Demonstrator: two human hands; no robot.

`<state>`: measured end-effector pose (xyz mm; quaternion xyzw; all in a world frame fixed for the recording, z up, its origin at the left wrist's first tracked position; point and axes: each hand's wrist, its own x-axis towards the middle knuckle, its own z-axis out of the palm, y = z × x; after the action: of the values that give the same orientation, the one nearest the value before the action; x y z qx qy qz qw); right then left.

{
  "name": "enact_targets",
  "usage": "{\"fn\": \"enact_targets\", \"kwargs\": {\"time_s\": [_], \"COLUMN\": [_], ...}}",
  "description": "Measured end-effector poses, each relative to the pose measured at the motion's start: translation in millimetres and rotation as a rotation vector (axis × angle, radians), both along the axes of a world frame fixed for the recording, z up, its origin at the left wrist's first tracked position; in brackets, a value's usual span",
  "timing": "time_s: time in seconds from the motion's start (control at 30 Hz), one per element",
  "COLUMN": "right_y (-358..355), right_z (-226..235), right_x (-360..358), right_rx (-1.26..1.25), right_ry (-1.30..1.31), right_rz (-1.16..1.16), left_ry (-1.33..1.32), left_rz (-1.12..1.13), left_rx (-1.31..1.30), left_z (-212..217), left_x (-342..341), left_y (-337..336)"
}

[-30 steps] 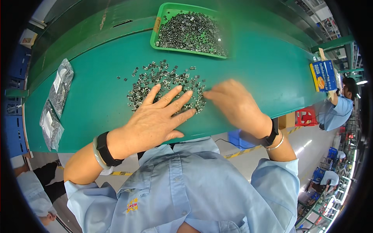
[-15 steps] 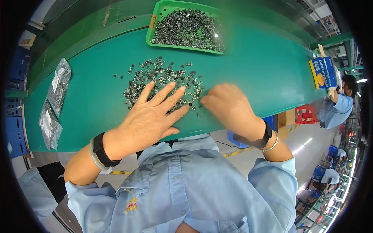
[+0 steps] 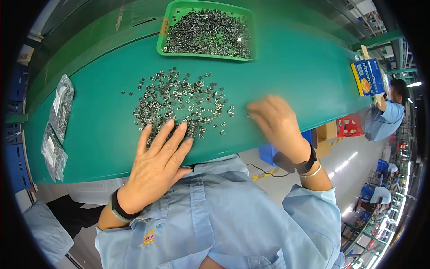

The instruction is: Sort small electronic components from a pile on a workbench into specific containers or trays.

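Note:
Small metal parts (image 3: pixel 179 96), silvery and dark, lie in a loose, spread-out heap on the green tabletop (image 3: pixel 304 80). My left hand (image 3: pixel 156 163) rests palm down at the heap's near edge, its fingers spread and the fingertips among the closest parts. To the right of the heap is my right hand (image 3: pixel 278 123), over bare tabletop. Its fingers are bent and smeared by motion, and a tiny piece shows by the fingertips; whether they grip it is unclear. Beyond the heap stands a green tray (image 3: pixel 201 56) holding many similar parts.
Two clear plastic bags (image 3: pixel 61 107) of dark contents lie at the table's left. A blue and yellow box (image 3: pixel 371 78) stands at the right end, near a co-worker (image 3: pixel 389 117). Below the right edge are a red stool (image 3: pixel 349 127), a cardboard box (image 3: pixel 327 130) and a blue bin (image 3: pixel 268 155).
My left hand has drawn back toward me, from over the heap to its near edge. My right hand has moved right, away from the parts. The view has shifted slightly.

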<state>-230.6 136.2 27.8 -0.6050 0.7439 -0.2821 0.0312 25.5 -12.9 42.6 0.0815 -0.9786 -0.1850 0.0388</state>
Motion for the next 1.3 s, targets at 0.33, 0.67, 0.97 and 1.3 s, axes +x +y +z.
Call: {"fn": "enact_targets", "kwargs": {"time_s": [0.33, 0.67, 0.97, 1.3], "right_y": [0.9, -2.7, -14.3, -20.9], "right_z": [-0.8, 17.7, 21.5, 11.9], "right_x": [8.6, 32.9, 51.4, 58.3], "right_rx": [0.021, -0.213, -0.312, -0.345], "right_ry": [0.081, -0.089, -0.038, -0.059], "right_rz": [0.018, 0.085, 0.152, 0.129], "left_ry": [0.483, 0.335, 0.307, 0.296], "left_rz": [-0.043, 0.104, 0.207, 0.262], "left_rx": [0.135, 1.206, 1.544, 1.693], "left_z": [-16.8, -7.2, -11.3, -14.1], "left_x": [-8.8, -37.0, -51.1, -53.2], "left_y": [11.3, 23.7, 25.0, 15.8]}}
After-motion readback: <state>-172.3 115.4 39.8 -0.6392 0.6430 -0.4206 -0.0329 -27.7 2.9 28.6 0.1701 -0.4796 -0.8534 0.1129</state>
